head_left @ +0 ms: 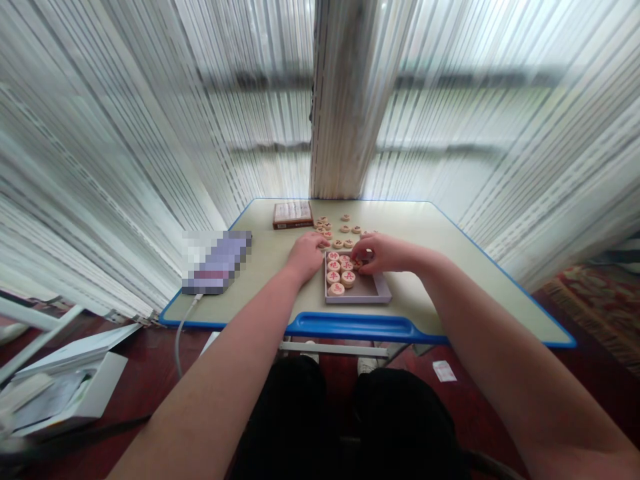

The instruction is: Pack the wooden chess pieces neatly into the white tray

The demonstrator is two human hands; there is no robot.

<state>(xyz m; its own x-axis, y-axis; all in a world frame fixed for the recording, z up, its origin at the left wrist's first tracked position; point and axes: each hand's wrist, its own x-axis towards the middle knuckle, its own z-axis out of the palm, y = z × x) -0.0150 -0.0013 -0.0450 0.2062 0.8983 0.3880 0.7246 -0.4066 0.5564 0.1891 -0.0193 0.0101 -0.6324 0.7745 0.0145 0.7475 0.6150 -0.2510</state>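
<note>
A shallow lilac box (384, 289) lies on the table in front of me, with several round Chinese chess pieces (349, 279) marked in red stacked along its left side. My right hand (383, 252) reaches over the box's far right part, thumb and fingers closed on a dark-marked Chinese chess piece (357, 265) just inside it. At the far left corner of the box rests my left hand (306, 255), fingers stretched toward loose pieces (327, 235); no piece shows in it. More loose pieces (339, 244) lie beyond the box, some partly behind my right hand.
A brown-edged flat box (293, 215) sits at the table's back left. On the left edge lies a blurred-out purple device (217, 263) with a white cable (178, 347). The table's blue front tray (353, 325) is near me. An open white box (75, 383) stands on the floor.
</note>
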